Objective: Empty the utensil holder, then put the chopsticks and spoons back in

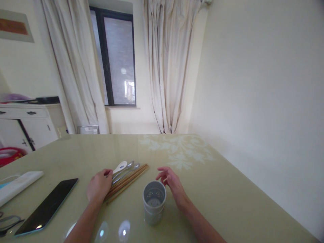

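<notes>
Light is soft and fairly even. Glare spots (124, 232) dot the glossy tabletop (243, 211), lower left of centre; reflections (129, 89) brighten the windowpane (118, 50), upper left. Fine detail looks smeared.

Left hand (99, 188) — at white spoon (120, 167) | right hand (172, 182) — beside grey holder (154, 213) | chopsticks (128, 184) on table (222, 199)

A glossy pale-green table (240, 209) with a white leafy pattern (183, 150) bears an upright grey perforated cylindrical holder (154, 213), slim brown chopsticks (129, 181), two silvery metal spoons (137, 166), a flat black rectangular tablet (48, 206), an oblong white object (24, 185) and dark-framed glasses (12, 226).
</notes>
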A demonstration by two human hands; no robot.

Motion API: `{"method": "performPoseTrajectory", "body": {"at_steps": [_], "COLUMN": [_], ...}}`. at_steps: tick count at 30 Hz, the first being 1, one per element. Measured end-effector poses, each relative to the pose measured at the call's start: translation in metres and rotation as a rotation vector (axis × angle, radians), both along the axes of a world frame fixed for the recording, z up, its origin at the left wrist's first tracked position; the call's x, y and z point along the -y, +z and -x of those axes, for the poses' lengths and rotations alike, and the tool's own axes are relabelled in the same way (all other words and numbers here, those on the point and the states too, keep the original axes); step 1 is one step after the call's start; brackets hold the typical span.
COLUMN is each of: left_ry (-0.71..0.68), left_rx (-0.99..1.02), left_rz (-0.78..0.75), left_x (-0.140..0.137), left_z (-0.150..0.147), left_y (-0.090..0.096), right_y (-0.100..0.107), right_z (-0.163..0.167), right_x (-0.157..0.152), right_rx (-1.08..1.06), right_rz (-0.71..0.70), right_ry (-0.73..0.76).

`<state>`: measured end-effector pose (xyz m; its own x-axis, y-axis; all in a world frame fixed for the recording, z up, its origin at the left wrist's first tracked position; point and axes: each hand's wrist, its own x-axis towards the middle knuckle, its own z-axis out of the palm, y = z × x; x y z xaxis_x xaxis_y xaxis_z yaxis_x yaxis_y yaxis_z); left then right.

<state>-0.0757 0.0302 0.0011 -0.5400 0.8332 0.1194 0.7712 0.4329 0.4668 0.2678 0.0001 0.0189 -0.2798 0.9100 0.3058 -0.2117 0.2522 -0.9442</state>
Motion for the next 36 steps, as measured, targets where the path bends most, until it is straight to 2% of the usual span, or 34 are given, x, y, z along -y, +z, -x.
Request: {"method": "performPoseTrajectory", "body": {"at_steps": [4, 8, 11, 14, 17, 19, 21, 23, 25, 30, 36], "left_ry": [-0.012, -0.042, -0.064, -0.07, -0.102, -0.197, -0.353, -0.51, -0.598, -0.616, -0.618], "left_rx": [-0.01, -0.041, -0.079, -0.145, -0.301, -0.379, -0.398, -0.386, -0.363, -0.299, -0.229], "left_rz": [-0.011, -0.059, -0.106, -0.149, -0.24, -0.324, -0.357, -0.319, -0.246, -0.101, -0.063], "left_x": [0.003, 0.005, 0.005, 0.007, 0.01, 0.014, 0.018, 0.022, 0.025, 0.027, 0.025], "left_z": [-0.002, -0.003, -0.002, -0.004, -0.013, -0.026, -0.042, -0.058, -0.068, -0.07, -0.069], "left_y": [0.002, 0.002, 0.001, 0.002, 0.005, 0.006, 0.005, 0.003, 0.002, 0.0, 0.002], "right_y": [0.012, 0.014, 0.01, 0.005, 0.0, -0.001, -0.001, 0.0, 0.001, 0.001, -0.001], "right_z": [-0.015, -0.016, -0.011, -0.006, -0.005, -0.004, -0.003, -0.001, 0.0, -0.001, -0.003], "right_x": [0.009, 0.013, 0.014, 0.014, 0.013, 0.012, 0.011, 0.01, 0.009, 0.006, 0.006], "right_rx": [0.126, 0.267, 0.268, 0.261, 0.273, 0.275, 0.288, 0.299, 0.296, 0.294, 0.274], "right_rz": [0.01, 0.045, 0.033, 0.012, 0.018, 0.0, -0.038, -0.066, -0.068, -0.029, 0.003], "right_ry": [0.275, 0.379, 0.436, 0.417, 0.361, 0.299, 0.192, 0.084, 0.021, 0.028, 0.139]}}
